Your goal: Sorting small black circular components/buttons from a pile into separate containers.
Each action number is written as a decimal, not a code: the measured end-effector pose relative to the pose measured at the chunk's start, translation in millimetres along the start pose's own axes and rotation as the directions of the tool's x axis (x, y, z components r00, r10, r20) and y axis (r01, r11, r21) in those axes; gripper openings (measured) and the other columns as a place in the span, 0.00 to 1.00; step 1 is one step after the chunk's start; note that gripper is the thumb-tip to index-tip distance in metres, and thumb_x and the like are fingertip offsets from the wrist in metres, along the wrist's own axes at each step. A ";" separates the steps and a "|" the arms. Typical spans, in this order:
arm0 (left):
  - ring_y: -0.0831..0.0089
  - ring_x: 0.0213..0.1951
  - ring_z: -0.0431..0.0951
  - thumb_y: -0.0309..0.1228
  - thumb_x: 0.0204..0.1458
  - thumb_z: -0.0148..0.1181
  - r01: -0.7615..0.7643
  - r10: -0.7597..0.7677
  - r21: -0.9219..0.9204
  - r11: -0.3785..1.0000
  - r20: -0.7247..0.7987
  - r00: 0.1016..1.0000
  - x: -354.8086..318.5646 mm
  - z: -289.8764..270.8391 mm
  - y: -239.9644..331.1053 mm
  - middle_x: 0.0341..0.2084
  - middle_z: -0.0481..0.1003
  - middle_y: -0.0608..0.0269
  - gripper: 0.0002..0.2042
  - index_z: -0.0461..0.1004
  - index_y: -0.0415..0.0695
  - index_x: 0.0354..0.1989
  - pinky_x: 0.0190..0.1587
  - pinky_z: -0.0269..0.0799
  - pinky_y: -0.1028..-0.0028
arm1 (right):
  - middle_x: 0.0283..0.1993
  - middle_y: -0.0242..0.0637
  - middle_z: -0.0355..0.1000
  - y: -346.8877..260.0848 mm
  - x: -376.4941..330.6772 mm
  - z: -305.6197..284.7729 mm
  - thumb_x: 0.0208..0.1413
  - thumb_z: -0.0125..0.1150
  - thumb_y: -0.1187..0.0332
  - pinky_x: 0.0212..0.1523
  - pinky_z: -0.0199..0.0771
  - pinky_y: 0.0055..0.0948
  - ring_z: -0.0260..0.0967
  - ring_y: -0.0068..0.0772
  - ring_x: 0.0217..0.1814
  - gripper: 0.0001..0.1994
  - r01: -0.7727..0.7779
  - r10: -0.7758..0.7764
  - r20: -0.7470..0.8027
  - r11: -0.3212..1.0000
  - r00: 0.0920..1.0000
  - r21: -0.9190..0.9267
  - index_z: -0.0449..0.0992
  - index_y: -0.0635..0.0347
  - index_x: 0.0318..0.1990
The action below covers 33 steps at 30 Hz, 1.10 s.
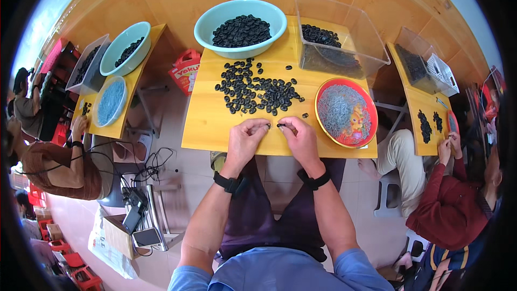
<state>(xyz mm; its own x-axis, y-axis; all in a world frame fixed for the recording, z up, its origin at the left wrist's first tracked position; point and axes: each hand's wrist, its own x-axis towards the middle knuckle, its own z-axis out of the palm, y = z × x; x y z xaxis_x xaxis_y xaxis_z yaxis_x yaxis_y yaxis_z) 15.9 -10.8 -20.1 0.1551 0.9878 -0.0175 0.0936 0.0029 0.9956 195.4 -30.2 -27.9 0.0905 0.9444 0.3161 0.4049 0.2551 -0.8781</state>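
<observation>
My left hand (249, 139) is over the front edge of the yellow table (199, 124), thumb and finger pinched on a small dark piece (269, 126). Close beside it, the fingertips of my right hand (299, 139) grip a small black piece (280, 125). A narrow gap separates the two pieces; their exact shape is mostly covered by my fingers. Just beyond my hands lies a loose spread of small black oval pieces (245, 90). One stray black oval piece (305, 115) rests near my right hand.
Behind the spread stand a light-blue basin (202, 35) of black pieces and a clear plastic bin (371, 54). At right sits a red bowl (329, 87) of thin greyish bits. People work at side tables (142, 64) on both sides. Cables and a phone (146, 237) are at lower left.
</observation>
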 end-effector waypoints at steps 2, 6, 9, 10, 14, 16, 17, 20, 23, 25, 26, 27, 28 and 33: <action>0.86 0.31 0.76 0.23 0.57 0.64 0.000 0.000 -0.036 0.999 0.002 1.000 0.3 0.0 -2.0 0.31 0.81 0.68 0.10 0.81 0.34 0.46 0.37 0.73 0.82 | 0.37 0.40 0.77 0.9 1.1 -4.5 0.55 0.62 0.78 0.33 0.75 0.28 0.77 0.31 0.31 0.08 0.019 -0.019 0.034 1.000 0.999 0.000 0.78 0.64 0.43; 0.85 0.31 0.76 0.23 0.57 0.64 0.010 -0.012 -0.164 0.986 -0.015 1.000 2.6 -1.2 -8.0 0.31 0.81 0.67 0.10 0.81 0.34 0.46 0.37 0.73 0.82 | 0.39 0.39 0.79 -15.8 1.7 -4.2 0.58 0.56 0.81 0.36 0.78 0.23 0.81 0.27 0.37 0.09 -0.205 0.184 0.104 0.945 0.977 0.254 0.78 0.67 0.45; 0.85 0.31 0.77 0.23 0.57 0.64 0.023 -0.024 -0.182 0.983 -0.004 1.000 3.5 -0.4 -6.2 0.30 0.81 0.67 0.10 0.81 0.35 0.46 0.37 0.73 0.82 | 0.39 0.39 0.78 -8.7 2.3 -3.8 0.59 0.54 0.82 0.35 0.80 0.23 0.81 0.26 0.38 0.10 -0.257 0.226 0.131 0.908 0.965 0.330 0.77 0.69 0.47; 0.85 0.31 0.77 0.23 0.57 0.64 0.030 -0.030 -0.183 0.983 0.004 1.000 4.4 -0.8 -5.4 0.30 0.81 0.67 0.10 0.81 0.35 0.46 0.37 0.73 0.82 | 0.39 0.39 0.78 -6.9 2.3 -3.2 0.59 0.54 0.82 0.35 0.80 0.23 0.81 0.26 0.38 0.10 -0.264 0.235 0.126 0.907 0.964 0.328 0.77 0.69 0.47; 0.82 0.31 0.78 0.22 0.57 0.64 0.069 -0.069 -0.197 0.978 0.007 0.998 6.9 -2.8 -5.9 0.30 0.81 0.64 0.10 0.81 0.33 0.46 0.38 0.74 0.81 | 0.36 0.39 0.79 -4.0 2.3 -0.3 0.58 0.56 0.81 0.35 0.79 0.23 0.80 0.26 0.36 0.09 -0.277 0.250 0.122 0.898 0.961 0.343 0.77 0.70 0.45; 0.81 0.31 0.79 0.22 0.57 0.63 0.074 -0.074 -0.212 0.975 0.006 0.997 9.3 -3.0 -5.8 0.30 0.82 0.63 0.10 0.80 0.33 0.46 0.38 0.75 0.81 | 0.36 0.38 0.79 -7.5 3.9 0.5 0.58 0.57 0.81 0.34 0.79 0.22 0.80 0.25 0.35 0.09 -0.282 0.259 0.112 0.895 0.959 0.346 0.77 0.70 0.45; 0.81 0.32 0.79 0.22 0.57 0.63 0.088 -0.092 -0.232 0.969 -0.008 0.996 9.7 -3.3 -5.7 0.30 0.82 0.63 0.10 0.80 0.33 0.46 0.38 0.75 0.80 | 0.35 0.37 0.79 -11.1 4.0 0.9 0.57 0.57 0.81 0.33 0.78 0.21 0.79 0.23 0.34 0.09 -0.283 0.260 0.111 0.886 0.959 0.368 0.77 0.69 0.45; 0.80 0.32 0.80 0.22 0.57 0.64 0.104 -0.118 -0.268 0.958 -0.038 0.992 10.1 -0.5 -2.4 0.31 0.82 0.62 0.09 0.80 0.33 0.45 0.38 0.76 0.80 | 0.35 0.36 0.79 -9.2 2.3 -2.3 0.57 0.58 0.80 0.32 0.76 0.20 0.78 0.21 0.32 0.09 -0.267 0.242 0.113 0.885 0.964 0.381 0.78 0.68 0.45; 0.80 0.32 0.80 0.22 0.57 0.64 0.101 -0.121 -0.284 0.954 -0.054 0.991 10.0 0.3 0.1 0.31 0.82 0.61 0.09 0.80 0.33 0.44 0.38 0.76 0.80 | 0.34 0.35 0.79 -5.9 1.6 -3.9 0.57 0.59 0.80 0.31 0.76 0.20 0.77 0.20 0.32 0.09 -0.254 0.225 0.118 0.889 0.967 0.381 0.78 0.68 0.45; 0.79 0.32 0.80 0.22 0.57 0.64 0.095 -0.114 -0.283 0.954 -0.052 0.992 9.8 1.5 1.6 0.32 0.82 0.61 0.08 0.80 0.33 0.44 0.38 0.76 0.80 | 0.34 0.36 0.79 -5.5 1.2 -4.2 0.58 0.59 0.80 0.32 0.77 0.21 0.78 0.21 0.32 0.09 -0.256 0.229 0.117 0.885 0.966 0.389 0.78 0.68 0.45; 0.79 0.33 0.81 0.21 0.57 0.63 0.102 -0.116 -0.252 0.962 -0.041 0.992 10.5 2.9 2.8 0.32 0.82 0.61 0.08 0.80 0.33 0.44 0.37 0.76 0.80 | 0.34 0.36 0.79 -6.0 2.3 -4.5 0.58 0.59 0.79 0.32 0.78 0.21 0.78 0.21 0.33 0.08 -0.267 0.242 0.113 0.869 0.964 0.417 0.78 0.68 0.45; 0.78 0.33 0.81 0.21 0.57 0.63 0.107 -0.117 -0.222 0.969 -0.033 0.993 11.5 4.2 4.1 0.33 0.82 0.61 0.08 0.79 0.33 0.44 0.37 0.76 0.79 | 0.34 0.37 0.79 -6.1 3.9 -4.3 0.59 0.59 0.79 0.33 0.78 0.22 0.79 0.22 0.33 0.08 -0.276 0.254 0.110 0.852 0.961 0.444 0.78 0.69 0.45; 0.78 0.33 0.81 0.21 0.57 0.63 0.105 -0.116 -0.219 0.970 -0.036 0.993 10.5 5.1 5.5 0.33 0.82 0.61 0.08 0.79 0.33 0.44 0.37 0.76 0.79 | 0.34 0.37 0.79 -6.2 3.7 -3.7 0.59 0.59 0.79 0.33 0.78 0.22 0.79 0.22 0.33 0.08 -0.274 0.251 0.112 0.851 0.961 0.447 0.78 0.69 0.45; 0.76 0.35 0.82 0.20 0.58 0.62 0.161 -0.204 -0.515 0.842 -0.027 0.979 1.7 20.5 15.5 0.35 0.81 0.59 0.10 0.77 0.33 0.47 0.40 0.78 0.79 | 0.35 0.38 0.80 -4.4 -0.8 -0.3 0.58 0.59 0.80 0.35 0.80 0.24 0.80 0.23 0.35 0.08 -0.249 0.240 0.078 0.859 0.968 0.448 0.77 0.69 0.45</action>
<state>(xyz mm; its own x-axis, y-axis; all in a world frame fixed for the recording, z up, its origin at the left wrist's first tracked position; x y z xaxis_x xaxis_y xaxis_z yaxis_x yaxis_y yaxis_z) 37.8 -12.3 -6.6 0.1057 0.9703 -0.2177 -0.4031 0.2419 0.8826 193.8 -32.2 -24.2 0.1135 0.9913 0.0673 -0.0828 0.0770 -0.9936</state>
